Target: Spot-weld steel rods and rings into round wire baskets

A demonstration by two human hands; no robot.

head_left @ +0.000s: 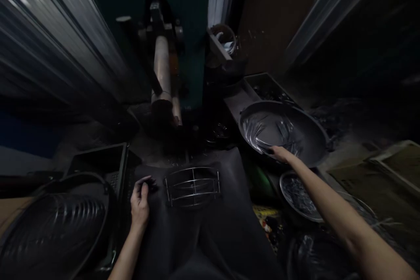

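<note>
A small wire frame [193, 187], with curved bars joined by upright rods, rests on the dark cloth [226, 232] over my lap. My left hand [140, 203] is just left of this frame, apart from it. Its thumb stands away from the dark-tipped fingers, and nothing shows between them. Stretched out to the right, my right hand [281, 154] reaches into a wide round basin [310, 138]. Its dark fingertips are at a bundle of curved metal wires [256, 135]. Whether they grip a wire is too dark to make out.
A machine [162, 65] with a thick cylinder and a lever stands ahead. At left are a black crate [98, 162] and a large round tub [106, 210] with ribbed metal pieces. A smaller bowl [297, 194] of metal bits sits below the basin, and an open carton [377, 175] at far right.
</note>
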